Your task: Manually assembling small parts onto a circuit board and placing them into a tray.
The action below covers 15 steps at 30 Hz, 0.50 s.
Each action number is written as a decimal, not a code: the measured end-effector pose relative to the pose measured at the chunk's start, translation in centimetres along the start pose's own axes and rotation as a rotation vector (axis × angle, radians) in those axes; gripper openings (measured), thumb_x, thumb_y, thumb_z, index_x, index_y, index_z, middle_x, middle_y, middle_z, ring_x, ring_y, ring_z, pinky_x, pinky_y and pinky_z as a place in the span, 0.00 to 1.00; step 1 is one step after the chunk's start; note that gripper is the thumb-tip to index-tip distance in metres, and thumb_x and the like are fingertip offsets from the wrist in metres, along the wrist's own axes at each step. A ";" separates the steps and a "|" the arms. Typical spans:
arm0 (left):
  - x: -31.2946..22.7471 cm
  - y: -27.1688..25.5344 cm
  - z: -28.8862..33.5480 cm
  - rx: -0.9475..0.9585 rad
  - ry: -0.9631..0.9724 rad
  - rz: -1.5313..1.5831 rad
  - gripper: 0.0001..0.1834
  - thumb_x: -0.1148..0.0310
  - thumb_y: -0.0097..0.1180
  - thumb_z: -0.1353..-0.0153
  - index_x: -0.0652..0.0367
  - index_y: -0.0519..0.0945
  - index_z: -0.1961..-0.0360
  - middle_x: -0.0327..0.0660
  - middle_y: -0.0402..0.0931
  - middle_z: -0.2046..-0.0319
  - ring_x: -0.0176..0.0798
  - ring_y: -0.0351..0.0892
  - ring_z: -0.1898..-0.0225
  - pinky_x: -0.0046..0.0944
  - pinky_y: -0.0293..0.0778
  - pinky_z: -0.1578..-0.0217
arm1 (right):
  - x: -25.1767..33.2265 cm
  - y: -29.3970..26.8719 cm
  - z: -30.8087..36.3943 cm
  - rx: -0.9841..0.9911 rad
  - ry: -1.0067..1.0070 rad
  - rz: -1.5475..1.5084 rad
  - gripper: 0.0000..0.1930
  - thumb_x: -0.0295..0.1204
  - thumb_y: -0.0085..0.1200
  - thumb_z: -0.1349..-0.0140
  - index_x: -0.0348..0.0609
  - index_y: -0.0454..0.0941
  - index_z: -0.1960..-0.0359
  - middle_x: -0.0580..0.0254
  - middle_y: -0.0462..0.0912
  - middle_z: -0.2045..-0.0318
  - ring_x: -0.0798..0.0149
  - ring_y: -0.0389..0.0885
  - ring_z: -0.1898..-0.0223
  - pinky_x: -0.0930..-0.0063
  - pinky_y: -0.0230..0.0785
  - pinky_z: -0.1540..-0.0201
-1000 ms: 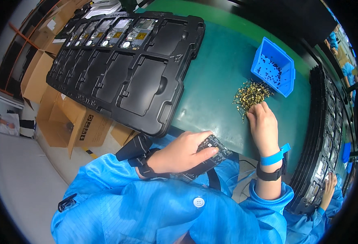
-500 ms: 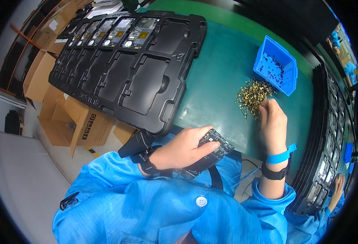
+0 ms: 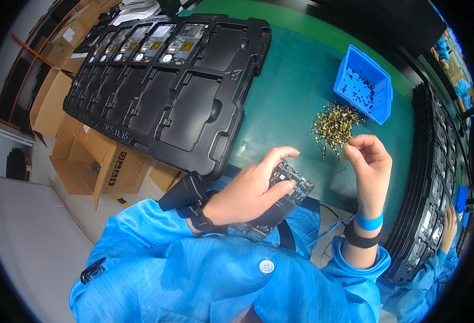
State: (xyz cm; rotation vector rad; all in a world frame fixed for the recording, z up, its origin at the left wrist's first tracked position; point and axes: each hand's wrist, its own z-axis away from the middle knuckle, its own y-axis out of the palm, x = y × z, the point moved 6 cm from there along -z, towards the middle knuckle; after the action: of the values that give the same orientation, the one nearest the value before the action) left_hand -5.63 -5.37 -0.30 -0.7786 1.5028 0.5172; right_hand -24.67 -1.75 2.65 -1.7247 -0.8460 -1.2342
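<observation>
My left hand (image 3: 253,191) grips a dark circuit board (image 3: 288,200) near my lap, thumb across its face and index finger lifted off its far edge. To the right, my right hand (image 3: 370,167) has thumb and forefinger pinched together at the near edge of a pile of small gold-coloured parts with thin dark leads (image 3: 334,126). What is between those fingertips is too small to make out. One loose dark piece (image 3: 342,169) lies on the green mat (image 3: 285,86), beside the right hand. Behind the pile sits a blue bin (image 3: 363,89) with scattered small black pieces.
A black moulded tray (image 3: 156,102) fills the left of the bench, circuit boards (image 3: 180,46) in its far row of pockets. Stacked black trays (image 3: 425,183) line the right edge, near another person's hand (image 3: 448,231). Cardboard boxes (image 3: 99,159) stand at the lower left.
My right hand has turned, its fingers opening out from a bunched shape to a visible pinch at the pile's edge. My left index finger has lifted off the circuit board.
</observation>
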 end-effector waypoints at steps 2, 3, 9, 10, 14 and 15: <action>-0.6 0.3 -0.2 0.058 -0.050 0.014 0.13 0.72 0.48 0.43 0.62 0.70 0.56 0.44 0.74 0.67 0.36 0.74 0.63 0.34 0.68 0.62 | 0.4 0.8 0.9 0.019 0.055 -0.188 0.06 0.19 0.56 0.51 0.37 0.73 0.71 0.69 0.76 0.75 0.77 0.73 0.71 0.83 0.66 0.66; -0.8 0.5 -0.3 0.110 0.009 -0.050 0.12 0.73 0.47 0.43 0.62 0.71 0.57 0.44 0.74 0.67 0.38 0.74 0.63 0.34 0.68 0.62 | 0.5 1.1 1.5 0.049 0.067 -0.168 0.08 0.18 0.57 0.51 0.38 0.72 0.70 0.69 0.75 0.75 0.77 0.73 0.71 0.84 0.66 0.66; -0.7 0.8 0.0 0.189 0.131 -0.151 0.09 0.76 0.46 0.45 0.62 0.75 0.62 0.44 0.74 0.67 0.42 0.75 0.65 0.34 0.69 0.63 | -1.4 -3.7 2.4 -0.152 0.055 -0.187 0.04 0.19 0.51 0.46 0.41 0.71 0.69 0.70 0.74 0.75 0.78 0.70 0.72 0.86 0.62 0.67; -0.3 0.7 0.0 0.189 0.086 -0.108 0.09 0.75 0.46 0.45 0.62 0.74 0.62 0.45 0.74 0.67 0.43 0.75 0.65 0.35 0.69 0.63 | -2.8 -5.2 2.8 -0.210 0.082 -0.243 0.03 0.23 0.50 0.44 0.43 0.70 0.68 0.70 0.74 0.73 0.77 0.70 0.70 0.83 0.63 0.62; 1.0 1.3 0.4 0.192 -0.014 0.007 0.10 0.75 0.45 0.46 0.63 0.73 0.62 0.46 0.75 0.67 0.44 0.75 0.64 0.36 0.68 0.62 | -4.9 -4.5 3.7 -0.325 0.187 -0.680 0.02 0.28 0.49 0.41 0.47 0.71 0.67 0.72 0.72 0.73 0.75 0.70 0.68 0.77 0.63 0.57; 1.2 1.5 0.3 0.196 -0.016 0.022 0.10 0.75 0.44 0.46 0.64 0.73 0.62 0.46 0.75 0.66 0.44 0.75 0.63 0.36 0.68 0.61 | -5.3 -2.9 3.8 -0.303 0.244 -0.713 0.02 0.27 0.48 0.41 0.47 0.70 0.66 0.71 0.72 0.73 0.75 0.69 0.69 0.79 0.63 0.59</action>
State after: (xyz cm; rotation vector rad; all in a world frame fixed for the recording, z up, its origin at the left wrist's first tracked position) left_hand -6.48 -4.32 -1.69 -0.6046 1.5228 0.3850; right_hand -27.22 2.68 -2.34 -1.4856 -1.2230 -2.0874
